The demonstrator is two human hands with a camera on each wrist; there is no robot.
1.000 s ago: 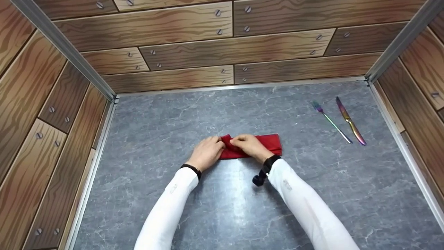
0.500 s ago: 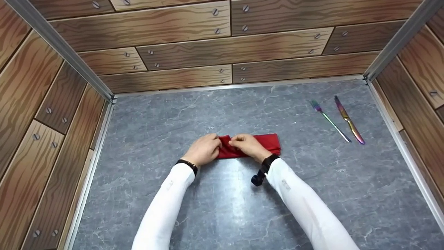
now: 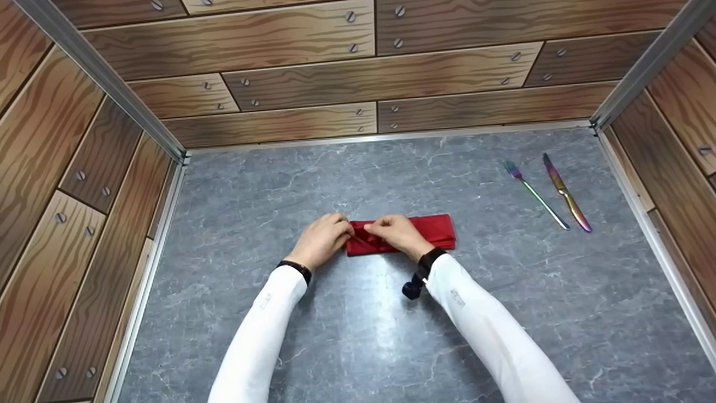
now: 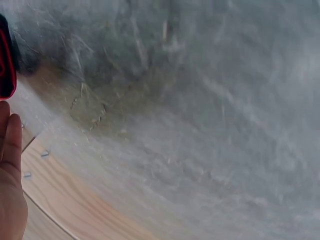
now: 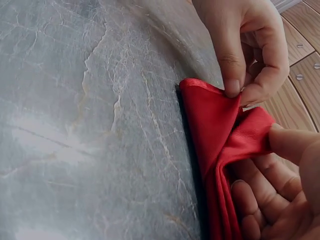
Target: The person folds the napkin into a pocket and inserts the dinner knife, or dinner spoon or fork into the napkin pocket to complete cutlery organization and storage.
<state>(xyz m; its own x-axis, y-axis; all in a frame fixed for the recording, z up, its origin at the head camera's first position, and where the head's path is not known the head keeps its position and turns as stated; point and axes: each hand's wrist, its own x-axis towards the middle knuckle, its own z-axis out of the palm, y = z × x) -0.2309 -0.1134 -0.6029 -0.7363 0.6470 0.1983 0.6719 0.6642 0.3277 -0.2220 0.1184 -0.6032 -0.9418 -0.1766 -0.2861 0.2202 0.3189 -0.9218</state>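
A red cloth napkin [image 3: 439,230], folded into a long strip, lies on the grey marbled table in the head view. At its left end my left hand [image 3: 321,238] pinches an edge of the cloth between thumb and forefinger, as the right wrist view shows. My right hand [image 3: 400,234] holds a raised fold of the napkin [image 5: 210,117], thumb on top and fingers curled underneath. In the left wrist view only part of the left hand [image 4: 11,170] appears, just below a dark-backed red bit of napkin [image 4: 7,65].
A rainbow-coloured fork [image 3: 537,196] and a matching knife [image 3: 566,193] lie apart from each other at the right of the table. Wood-patterned walls [image 3: 296,123] with metal edge strips enclose the back and both sides.
My left hand has shifted left along the napkin, and more of the napkin's left end shows. The right hand has moved slightly left, still holding the fold. The cutlery has stayed put.
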